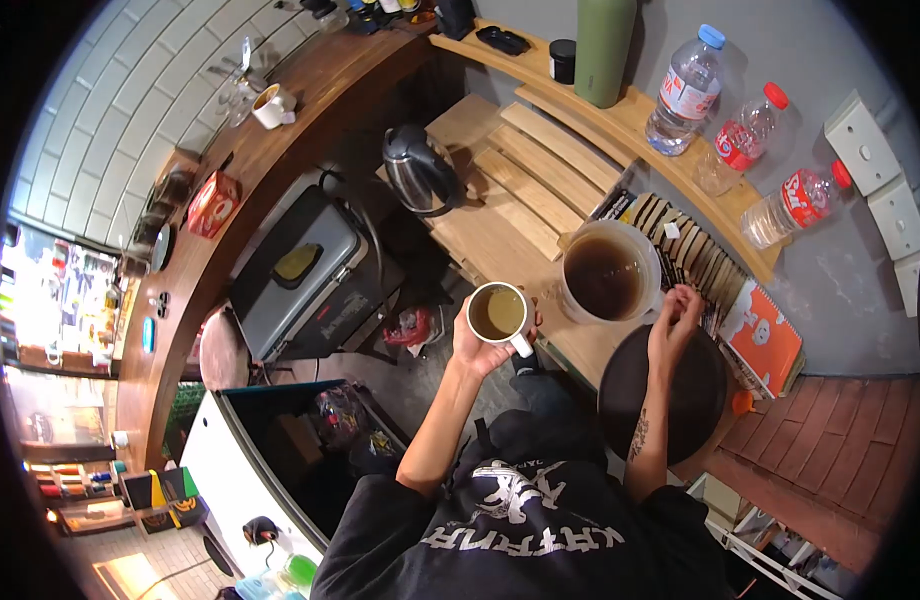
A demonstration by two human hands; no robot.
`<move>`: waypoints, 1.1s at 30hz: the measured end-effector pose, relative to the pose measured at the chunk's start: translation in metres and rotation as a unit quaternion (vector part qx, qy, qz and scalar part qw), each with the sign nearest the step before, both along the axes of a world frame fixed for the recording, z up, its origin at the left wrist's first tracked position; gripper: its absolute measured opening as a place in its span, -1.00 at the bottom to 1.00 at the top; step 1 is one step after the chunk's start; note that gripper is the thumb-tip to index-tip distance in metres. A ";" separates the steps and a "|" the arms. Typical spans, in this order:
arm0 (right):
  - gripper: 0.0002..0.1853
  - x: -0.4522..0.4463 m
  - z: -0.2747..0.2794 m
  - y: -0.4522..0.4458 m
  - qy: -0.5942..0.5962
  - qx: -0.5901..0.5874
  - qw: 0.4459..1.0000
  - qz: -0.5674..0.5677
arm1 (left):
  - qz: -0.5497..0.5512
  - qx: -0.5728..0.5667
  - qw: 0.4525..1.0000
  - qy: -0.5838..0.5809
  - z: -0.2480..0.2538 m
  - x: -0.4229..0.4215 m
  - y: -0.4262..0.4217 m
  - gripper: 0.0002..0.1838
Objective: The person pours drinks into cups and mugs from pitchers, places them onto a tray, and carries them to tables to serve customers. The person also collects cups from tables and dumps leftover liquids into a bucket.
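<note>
My left hand [474, 348] is wrapped around a white mug [527, 346], which holds a greenish-brown liquid. To its right, on the wooden bench, stands a translucent plastic pitcher [648, 262] with dark brown liquid inside. My right hand [680, 312] is just beside the pitcher's right rim, its fingers curled together; what they hold, if anything, is hidden. Above that hand a small white cube [672, 230] shows against a row of books [695, 255]; I cannot tell whether it rests on them. Below my right forearm lies a round dark lid-like disc [635, 400].
A steel and black electric kettle [416, 172] stands on the slatted bench [520, 195]. Several plastic bottles [686, 92] and a green flask [604, 55] line the wall shelf. At left are a grey grill-like case [298, 270], a curved wooden counter [205, 250] and an open white chest [242, 470].
</note>
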State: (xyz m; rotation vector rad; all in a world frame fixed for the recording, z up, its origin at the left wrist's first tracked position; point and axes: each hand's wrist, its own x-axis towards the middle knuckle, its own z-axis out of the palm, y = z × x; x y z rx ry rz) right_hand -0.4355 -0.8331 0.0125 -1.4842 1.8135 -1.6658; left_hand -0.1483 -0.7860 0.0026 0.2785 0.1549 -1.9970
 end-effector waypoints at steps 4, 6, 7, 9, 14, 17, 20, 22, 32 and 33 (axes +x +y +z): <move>-0.85 0.021 0.044 0.040 0.115 -0.062 0.988 0.086 | 0.027 -0.026 0.999 -0.009 0.012 -0.009 0.046 -0.31; -0.79 0.040 0.060 0.069 0.032 -0.010 0.973 0.230 | 0.028 -0.035 0.999 -0.021 0.018 -0.017 0.073 -0.32; -0.73 0.048 0.063 0.083 0.013 0.001 0.958 0.287 | 0.028 -0.028 0.999 -0.018 0.018 -0.020 0.087 -0.33; -0.46 0.058 0.074 0.115 -0.016 0.094 0.909 0.405 | 0.039 -0.020 0.999 -0.013 0.018 -0.029 0.114 -0.33; -0.07 0.065 0.080 0.179 0.058 0.133 0.854 0.500 | 0.062 -0.099 0.993 0.006 0.012 -0.059 0.166 -0.41; -0.03 0.065 0.078 0.203 0.066 0.138 0.855 0.495 | 0.084 -0.051 0.995 0.001 0.010 -0.077 0.187 -0.48; -0.01 0.060 0.079 0.218 0.079 0.125 0.868 0.474 | 0.093 -0.023 0.995 -0.012 0.019 -0.090 0.198 -0.52; -0.01 0.054 0.086 0.224 0.090 0.111 0.876 0.460 | 0.088 -0.016 0.995 -0.040 0.027 -0.094 0.200 -0.53; -0.01 0.027 0.116 0.223 0.097 0.078 0.896 0.426 | 0.064 -0.026 0.997 -0.044 0.060 -0.115 0.190 -0.54; -0.01 0.025 0.120 0.221 0.096 0.079 0.898 0.422 | 0.064 -0.031 0.997 -0.036 0.062 -0.117 0.187 -0.53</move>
